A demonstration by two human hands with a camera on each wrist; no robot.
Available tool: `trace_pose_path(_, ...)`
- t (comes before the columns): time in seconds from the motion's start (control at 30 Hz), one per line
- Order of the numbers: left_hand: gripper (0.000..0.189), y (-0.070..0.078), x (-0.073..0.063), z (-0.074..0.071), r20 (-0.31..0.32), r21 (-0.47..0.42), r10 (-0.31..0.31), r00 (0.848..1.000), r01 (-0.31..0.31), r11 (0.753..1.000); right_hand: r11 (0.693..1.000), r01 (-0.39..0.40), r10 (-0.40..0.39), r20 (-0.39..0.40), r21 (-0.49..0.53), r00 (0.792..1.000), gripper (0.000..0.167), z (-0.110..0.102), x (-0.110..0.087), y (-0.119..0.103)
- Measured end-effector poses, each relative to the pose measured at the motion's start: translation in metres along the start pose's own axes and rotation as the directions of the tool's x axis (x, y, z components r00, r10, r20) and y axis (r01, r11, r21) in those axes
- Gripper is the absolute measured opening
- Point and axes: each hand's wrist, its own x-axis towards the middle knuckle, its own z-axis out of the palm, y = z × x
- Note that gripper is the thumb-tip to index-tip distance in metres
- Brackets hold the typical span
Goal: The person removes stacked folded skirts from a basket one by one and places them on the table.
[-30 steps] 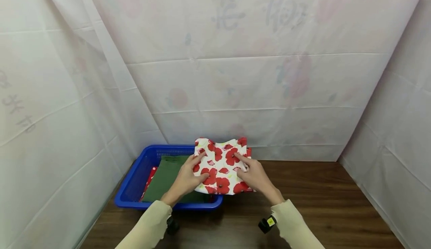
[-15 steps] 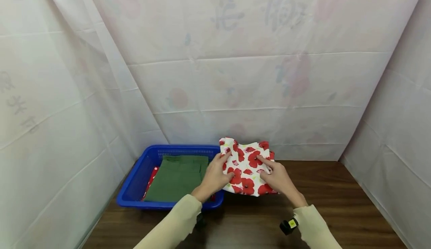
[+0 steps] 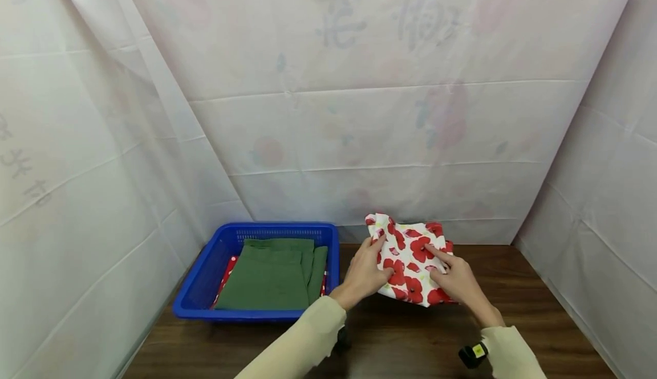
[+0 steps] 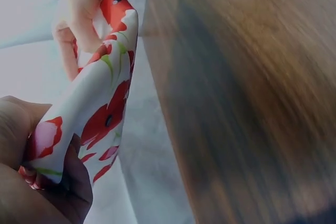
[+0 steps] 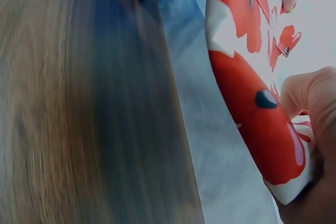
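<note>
A folded white cloth with red poppies (image 3: 410,256) is held up above the table, right of the basket. My left hand (image 3: 365,270) pinches its left side, and my right hand (image 3: 459,279) grips the right side. In the left wrist view the cloth (image 4: 105,93) is seen edge-on, with thumb and fingers on both its faces. From the right wrist, the thumb presses on the cloth (image 5: 247,119) while the other fingers go behind it. Green folded cloth (image 3: 272,276) lies in the blue basket (image 3: 187,305), over red dotted fabric (image 3: 226,276).
The dark wooden table (image 3: 400,345) carries the basket at its left. White printed sheets (image 3: 308,111) hang behind and at both sides. A black wrist camera (image 3: 472,355) sits at the right sleeve.
Both hands have carried the poppy cloth to the right, from over the basket's right side to above the table. More of the green cloth now shows.
</note>
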Motion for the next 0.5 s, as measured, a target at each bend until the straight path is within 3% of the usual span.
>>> trace_pose_path(0.5, 0.083, 0.007, 0.000, 0.053, 0.076, -0.041, -0.002, 0.997, 0.005, 0.999, 0.990, 0.001, -0.005, -0.028, -0.139, 1.000, 0.055, -0.026, -0.015, 0.036)
